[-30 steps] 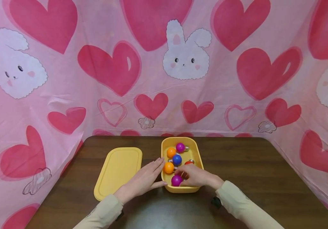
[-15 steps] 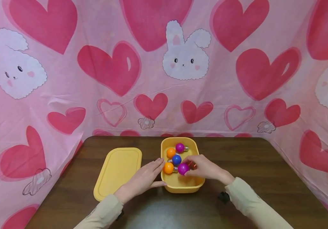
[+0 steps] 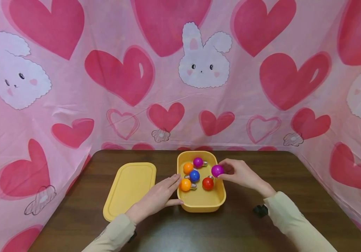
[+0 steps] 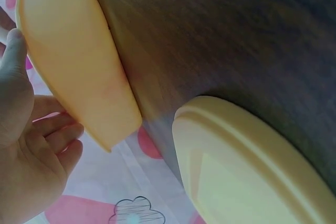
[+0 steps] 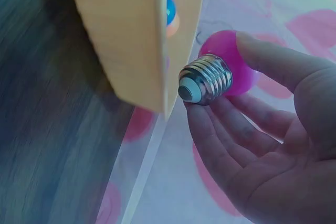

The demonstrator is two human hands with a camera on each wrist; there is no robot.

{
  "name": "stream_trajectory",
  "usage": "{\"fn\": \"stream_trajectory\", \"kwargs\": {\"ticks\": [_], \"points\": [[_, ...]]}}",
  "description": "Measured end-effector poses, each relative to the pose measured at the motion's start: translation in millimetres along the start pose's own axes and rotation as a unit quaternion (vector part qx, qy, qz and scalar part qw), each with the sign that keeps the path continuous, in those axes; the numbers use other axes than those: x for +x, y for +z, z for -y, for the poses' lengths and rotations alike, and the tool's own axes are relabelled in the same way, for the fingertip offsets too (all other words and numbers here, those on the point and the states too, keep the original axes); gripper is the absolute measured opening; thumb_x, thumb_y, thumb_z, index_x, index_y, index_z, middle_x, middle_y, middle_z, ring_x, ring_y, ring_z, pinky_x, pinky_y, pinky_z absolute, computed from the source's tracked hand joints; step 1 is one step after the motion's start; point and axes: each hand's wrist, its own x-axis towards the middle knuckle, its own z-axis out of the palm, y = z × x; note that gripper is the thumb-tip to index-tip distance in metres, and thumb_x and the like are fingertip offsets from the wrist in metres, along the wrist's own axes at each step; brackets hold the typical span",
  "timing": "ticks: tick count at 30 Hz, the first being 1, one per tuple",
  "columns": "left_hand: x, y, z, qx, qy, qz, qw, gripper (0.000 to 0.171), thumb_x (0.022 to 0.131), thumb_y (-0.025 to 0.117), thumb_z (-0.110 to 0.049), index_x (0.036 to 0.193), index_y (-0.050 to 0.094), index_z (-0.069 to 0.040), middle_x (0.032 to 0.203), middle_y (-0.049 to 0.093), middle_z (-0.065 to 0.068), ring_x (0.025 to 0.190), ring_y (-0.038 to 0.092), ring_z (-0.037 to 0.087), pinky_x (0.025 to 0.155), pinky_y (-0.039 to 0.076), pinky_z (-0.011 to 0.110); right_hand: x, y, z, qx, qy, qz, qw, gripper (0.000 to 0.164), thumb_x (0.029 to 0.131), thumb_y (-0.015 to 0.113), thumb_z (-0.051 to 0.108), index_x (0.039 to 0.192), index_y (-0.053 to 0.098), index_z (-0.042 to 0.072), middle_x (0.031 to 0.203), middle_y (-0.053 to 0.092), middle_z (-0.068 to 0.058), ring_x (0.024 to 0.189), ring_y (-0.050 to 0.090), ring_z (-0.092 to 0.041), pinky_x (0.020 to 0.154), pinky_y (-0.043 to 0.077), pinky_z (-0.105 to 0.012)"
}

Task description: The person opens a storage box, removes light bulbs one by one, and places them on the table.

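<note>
Between thumb and fingers, my right hand (image 3: 242,174) pinches a purple light bulb (image 3: 217,170) at the right rim of the yellow box (image 3: 204,208). The right wrist view shows that bulb's metal screw base (image 5: 207,80) facing the camera. Inside the box lie a red bulb (image 3: 208,183), a blue bulb (image 3: 194,175), an orange bulb (image 3: 188,168), a second orange bulb (image 3: 185,184) and another purple bulb (image 3: 198,162). My left hand (image 3: 159,196) rests against the box's left rim with fingers extended; in the left wrist view its fingers touch the box wall (image 4: 79,51).
A yellow lid (image 3: 131,189) lies flat on the dark wooden table (image 3: 262,224), left of the box. Pink cloth with hearts and rabbits (image 3: 204,59) hangs behind and at both sides of the table.
My right hand has lifted the purple bulb from the front of the box and carried it up and right to the rim, uncovering the red bulb. My left hand stays in place.
</note>
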Motion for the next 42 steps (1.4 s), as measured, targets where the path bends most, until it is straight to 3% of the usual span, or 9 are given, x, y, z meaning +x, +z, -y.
{"fn": "stream_trajectory", "kwargs": {"ticks": [4,11,16,26,30,37,42], "points": [[0.1,-0.1,-0.2,0.002,0.001,-0.003,1.0000,0.081,0.089,0.061,-0.059,0.145,0.048,-0.001,0.150,0.050,0.017,0.136,0.053,0.030,0.109,0.048,0.041,-3,-8,-12,-0.015,0.005,-0.026,1.000,0.039,0.085,0.079,0.028,0.116,0.065,0.008,0.103,0.073,-0.006,0.093,0.070,-0.019,0.080,0.062,-0.031],[-0.8,0.1,-0.2,0.001,0.002,-0.005,1.0000,0.081,0.089,0.062,-0.058,0.145,0.048,-0.001,0.150,0.050,0.017,0.136,0.053,0.029,0.109,0.048,0.040,-6,-17,-31,-0.037,0.007,-0.064,0.997,0.039,0.085,0.078,0.028,0.112,0.066,0.002,0.097,0.074,-0.010,0.083,0.068,-0.016,0.071,0.056,-0.018],[-1.1,0.7,0.0,-0.004,-0.001,-0.003,1.0000,0.081,0.089,0.061,-0.058,0.146,0.048,-0.002,0.151,0.049,0.016,0.137,0.053,0.029,0.109,0.048,0.040,-8,-20,-45,-0.052,0.030,-0.085,0.995,0.040,0.085,0.079,0.030,0.110,0.067,0.001,0.097,0.074,-0.012,0.081,0.066,-0.018,0.068,0.055,-0.018],[-1.5,-0.6,-1.4,-0.016,-0.010,0.007,0.9998,0.081,0.090,0.060,-0.058,0.146,0.047,-0.002,0.152,0.048,0.016,0.137,0.053,0.029,0.109,0.048,0.041,-11,-14,-70,-0.057,0.085,-0.079,0.992,0.045,0.085,0.078,0.030,0.110,0.065,-0.005,0.090,0.072,-0.013,0.068,0.060,-0.011,0.061,0.051,-0.020],[-1.5,-0.6,-1.7,-0.016,-0.012,0.009,0.9998,0.080,0.090,0.060,-0.058,0.147,0.047,-0.003,0.152,0.048,0.015,0.136,0.053,0.029,0.109,0.048,0.041,-12,-11,-78,-0.063,0.105,-0.082,0.989,0.046,0.086,0.077,0.032,0.111,0.065,-0.006,0.091,0.072,-0.014,0.072,0.061,-0.014,0.065,0.054,-0.024],[-2.0,0.3,-1.1,-0.012,-0.009,0.006,0.9999,0.080,0.090,0.058,-0.059,0.147,0.047,-0.003,0.152,0.048,0.015,0.136,0.053,0.028,0.109,0.049,0.040,-11,-10,-90,-0.072,0.123,-0.079,0.987,0.050,0.087,0.076,0.032,0.110,0.063,-0.010,0.095,0.071,-0.022,0.080,0.064,-0.024,0.076,0.060,-0.041],[-2.2,0.2,-1.1,-0.013,-0.004,0.000,0.9999,0.080,0.090,0.059,-0.059,0.146,0.047,-0.002,0.152,0.049,0.016,0.136,0.053,0.029,0.109,0.049,0.040,-10,-11,-95,-0.080,0.149,-0.071,0.983,0.053,0.087,0.075,0.034,0.111,0.062,-0.011,0.097,0.070,-0.024,0.081,0.063,-0.025,0.078,0.060,-0.044]]}}
